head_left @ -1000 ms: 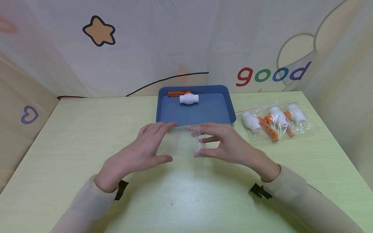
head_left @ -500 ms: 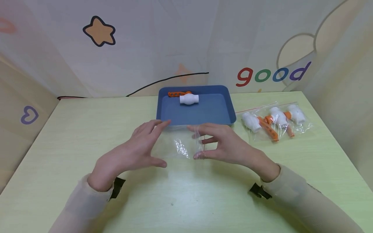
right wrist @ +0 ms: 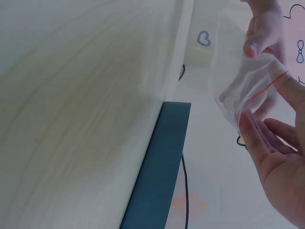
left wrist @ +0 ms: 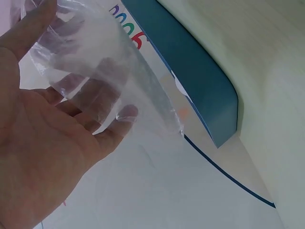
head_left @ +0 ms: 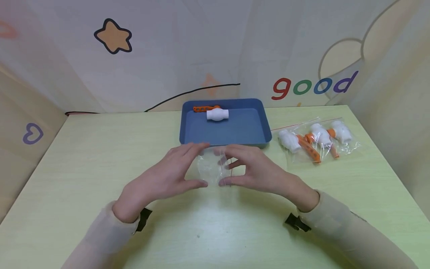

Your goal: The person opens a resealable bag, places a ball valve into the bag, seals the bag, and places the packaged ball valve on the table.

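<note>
A clear zip bag (head_left: 211,166) with a red line along its mouth is held up between both hands, in front of the tray. My right hand (head_left: 260,166) holds it at the mouth, thumb and fingers curved and spread apart, with the film overlapping their tips. In the right wrist view the red line runs between that hand's thumb and finger. My left hand (head_left: 164,175) is at the bag's other end, its thumb and fingers wide apart around the film. Several left fingers (left wrist: 107,95) show through the plastic in the left wrist view.
Behind the hands stands a blue tray (head_left: 235,129) with a white valve body (head_left: 217,114) and an orange handle (head_left: 201,109) in it. At the right lie filled clear bags (head_left: 317,140) with white and orange parts. A printed curtain (head_left: 168,56) hangs behind the table.
My left hand drew back to the left, then came in right against the bag. My right hand has shifted slightly left with the bag, which looks shorter and more bunched.
</note>
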`<state>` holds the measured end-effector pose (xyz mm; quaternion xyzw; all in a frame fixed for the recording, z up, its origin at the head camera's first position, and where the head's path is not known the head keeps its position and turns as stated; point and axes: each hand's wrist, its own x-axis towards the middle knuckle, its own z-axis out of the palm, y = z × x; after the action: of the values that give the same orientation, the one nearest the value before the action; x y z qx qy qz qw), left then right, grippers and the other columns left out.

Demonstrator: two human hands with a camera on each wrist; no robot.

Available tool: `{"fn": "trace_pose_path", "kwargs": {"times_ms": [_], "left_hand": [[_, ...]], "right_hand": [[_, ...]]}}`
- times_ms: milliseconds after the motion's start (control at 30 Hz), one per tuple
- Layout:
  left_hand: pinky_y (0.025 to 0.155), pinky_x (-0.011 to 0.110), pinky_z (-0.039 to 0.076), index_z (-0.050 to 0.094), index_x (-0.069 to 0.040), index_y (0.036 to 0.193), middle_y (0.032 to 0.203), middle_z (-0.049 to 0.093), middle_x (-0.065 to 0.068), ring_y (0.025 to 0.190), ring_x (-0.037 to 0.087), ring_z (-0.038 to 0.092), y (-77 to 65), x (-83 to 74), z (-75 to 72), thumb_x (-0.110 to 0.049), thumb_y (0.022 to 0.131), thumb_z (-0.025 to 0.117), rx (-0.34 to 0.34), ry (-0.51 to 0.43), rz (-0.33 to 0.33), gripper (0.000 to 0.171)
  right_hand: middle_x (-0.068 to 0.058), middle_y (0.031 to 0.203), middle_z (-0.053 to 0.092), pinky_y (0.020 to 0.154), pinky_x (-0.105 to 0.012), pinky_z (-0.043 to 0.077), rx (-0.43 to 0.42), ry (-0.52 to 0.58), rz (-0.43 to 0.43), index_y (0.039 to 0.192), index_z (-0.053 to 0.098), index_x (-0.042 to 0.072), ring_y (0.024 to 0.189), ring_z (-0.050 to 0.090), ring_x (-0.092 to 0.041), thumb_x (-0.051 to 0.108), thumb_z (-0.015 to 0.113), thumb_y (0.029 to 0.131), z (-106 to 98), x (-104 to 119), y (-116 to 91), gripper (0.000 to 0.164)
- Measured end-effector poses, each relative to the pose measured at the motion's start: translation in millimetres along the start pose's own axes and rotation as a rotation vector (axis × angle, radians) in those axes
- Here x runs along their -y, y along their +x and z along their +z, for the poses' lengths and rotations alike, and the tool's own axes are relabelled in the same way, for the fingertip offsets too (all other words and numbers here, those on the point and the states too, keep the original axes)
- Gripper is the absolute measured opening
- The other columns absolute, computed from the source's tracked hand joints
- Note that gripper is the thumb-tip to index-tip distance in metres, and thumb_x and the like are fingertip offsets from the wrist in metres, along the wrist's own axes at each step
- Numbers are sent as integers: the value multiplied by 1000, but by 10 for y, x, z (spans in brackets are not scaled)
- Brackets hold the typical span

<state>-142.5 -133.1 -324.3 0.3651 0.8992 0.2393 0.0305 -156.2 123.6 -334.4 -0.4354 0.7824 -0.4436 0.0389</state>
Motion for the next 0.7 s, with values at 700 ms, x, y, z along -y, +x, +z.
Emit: {"fn": "trace_pose_path", "kwargs": {"times_ms": [700], "left_hand": [[99,45,35,33,-11,145,131,49,2,111,16,51,-36,76,-11,-39,83,76,-29,-32,-71,80]], "right_hand": [[4,88,68,68,-31,54,-243,-78,153,93,72,10,83,62,-10,13,69,90,-267,-129,166,6]]}}
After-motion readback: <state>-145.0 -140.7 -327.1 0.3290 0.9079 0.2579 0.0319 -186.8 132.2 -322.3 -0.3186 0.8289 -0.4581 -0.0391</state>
